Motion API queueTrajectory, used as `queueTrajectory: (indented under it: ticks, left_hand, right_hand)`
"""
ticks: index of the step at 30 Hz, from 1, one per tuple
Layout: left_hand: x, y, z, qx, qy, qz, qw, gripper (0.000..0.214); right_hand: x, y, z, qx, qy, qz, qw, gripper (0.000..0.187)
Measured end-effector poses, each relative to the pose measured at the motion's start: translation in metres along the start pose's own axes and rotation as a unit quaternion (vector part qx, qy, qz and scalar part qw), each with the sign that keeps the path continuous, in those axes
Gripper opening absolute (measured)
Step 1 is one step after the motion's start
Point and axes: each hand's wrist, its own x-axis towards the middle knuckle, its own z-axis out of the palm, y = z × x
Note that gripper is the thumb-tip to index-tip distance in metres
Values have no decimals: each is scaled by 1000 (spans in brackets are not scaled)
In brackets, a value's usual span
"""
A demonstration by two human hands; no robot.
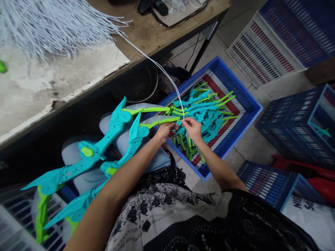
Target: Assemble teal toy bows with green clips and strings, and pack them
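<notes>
Two turquoise and lime-green toy bows lie across my lap: the nearer toy bow (pixel 134 137) and the farther toy bow (pixel 112 125). Fingers of my left hand (pixel 166 130) are closed around the green tip of the nearer one. My right hand (pixel 193 129) pinches the end of a thin white cord (pixel 167 75) close beside that tip. This doubled cord arches back to a large bundle of white cords (pixel 60 26) on the table. Whether the cord passes through the tip is too small to tell.
Below my hands, a blue crate (pixel 253 104) holds a heap of turquoise and green bow parts (pixel 209 118). The worn table (pixel 23 90) runs along the left. Stacked crates (pixel 285 118) stand at right, and a white slatted basket (pixel 15 226) is at lower left.
</notes>
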Motion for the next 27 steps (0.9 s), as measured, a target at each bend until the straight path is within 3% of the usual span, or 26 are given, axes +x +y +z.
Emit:
queueTrajectory:
  ticks: [12, 17, 23, 27]
  left_hand:
    - [2, -1, 2, 12, -4, 8, 1000, 10]
    - [5, -1, 5, 32, -22, 17, 999, 7]
    - [9, -1, 12, 70, 6, 39, 997, 8]
    - [-5, 0, 12, 114, 22, 34, 993, 14]
  right_hand:
    - [-1, 2, -1, -7, -2, -8, 1000, 24]
    - [4, 7, 3, 19, -62, -18, 998, 21]
    - [18, 13, 5, 111, -13, 73, 991, 30]
    - [23, 7, 14, 203, -59, 111, 971, 27]
